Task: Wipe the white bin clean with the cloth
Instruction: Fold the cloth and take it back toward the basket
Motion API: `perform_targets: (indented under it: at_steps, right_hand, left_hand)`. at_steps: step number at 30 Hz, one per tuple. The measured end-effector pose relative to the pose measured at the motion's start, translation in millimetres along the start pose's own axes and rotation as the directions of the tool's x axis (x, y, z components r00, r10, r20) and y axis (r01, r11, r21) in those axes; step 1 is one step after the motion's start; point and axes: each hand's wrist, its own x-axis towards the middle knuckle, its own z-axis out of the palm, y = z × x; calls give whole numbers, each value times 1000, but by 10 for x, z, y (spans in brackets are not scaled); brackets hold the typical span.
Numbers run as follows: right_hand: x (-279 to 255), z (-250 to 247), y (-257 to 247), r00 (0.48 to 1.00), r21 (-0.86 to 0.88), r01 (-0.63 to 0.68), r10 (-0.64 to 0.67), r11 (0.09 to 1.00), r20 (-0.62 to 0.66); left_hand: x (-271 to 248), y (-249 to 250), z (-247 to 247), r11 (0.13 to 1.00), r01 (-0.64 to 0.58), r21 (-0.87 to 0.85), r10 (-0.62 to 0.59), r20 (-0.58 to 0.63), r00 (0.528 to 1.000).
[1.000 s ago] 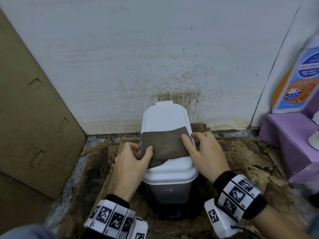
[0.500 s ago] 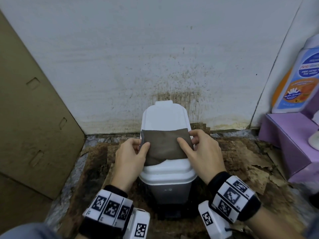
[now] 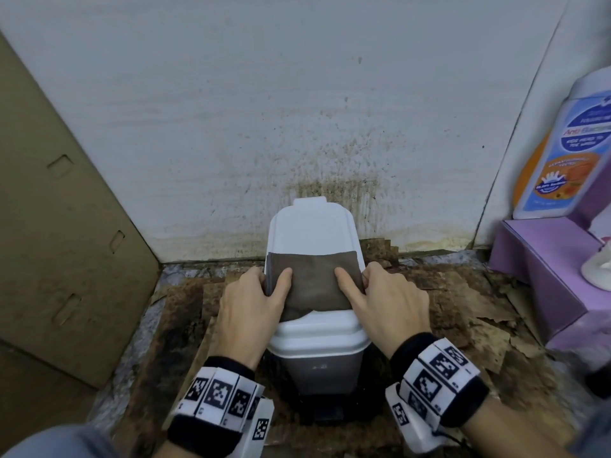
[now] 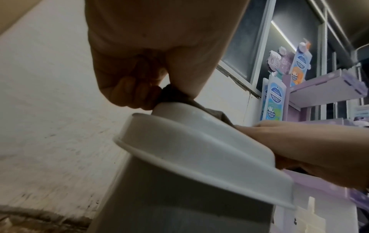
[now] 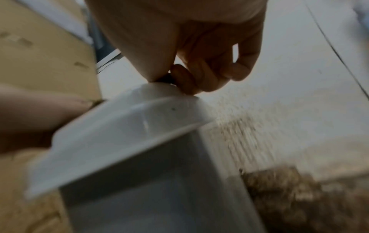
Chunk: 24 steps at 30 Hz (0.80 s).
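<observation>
A small white bin (image 3: 312, 226) with a white lid stands on the floor against the wall. A brown cloth (image 3: 315, 280) lies spread across the middle of the lid. My left hand (image 3: 254, 299) pinches the cloth's left edge, thumb on top, fingers curled at the lid's side (image 4: 131, 93). My right hand (image 3: 383, 299) pinches the right edge the same way, as the right wrist view shows (image 5: 189, 78). The lid's rim (image 4: 199, 157) and the grey body below it (image 5: 149, 197) fill both wrist views.
Brown cardboard (image 3: 59, 226) leans on the left. A stained white wall (image 3: 297, 110) rises behind the bin. A purple shelf (image 3: 545, 259) with a soap bottle (image 3: 568, 153) stands on the right. The floor (image 3: 463, 309) is dirty with torn cardboard scraps.
Both hands have slid the cloth away from me along the lid, toward the wall. The cloth now lies flatter and squarer across the lid.
</observation>
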Motion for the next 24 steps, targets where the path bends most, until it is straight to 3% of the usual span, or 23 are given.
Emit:
perform_targets:
  at_steps: [5,11,18,24]
  right_hand:
    - [83,0,53,997,165,78,-81,983,10]
    - [112,-11,99,988,442,153,-143,884,-58]
    - [157,-398,206,962,438,271,-226,857,-154]
    - [138,-1142,570,958,454,266,-183,850,-220]
  left_hand:
    - [-21,-26,-2,998,-42,-53,43,27,999]
    - [23,14,-116,982,-80,-169,89,47,995]
    - [120,357,-173,945,-174,-276,210,106,972]
    - [43,1075,-116,873,-243,-423,319,118,940]
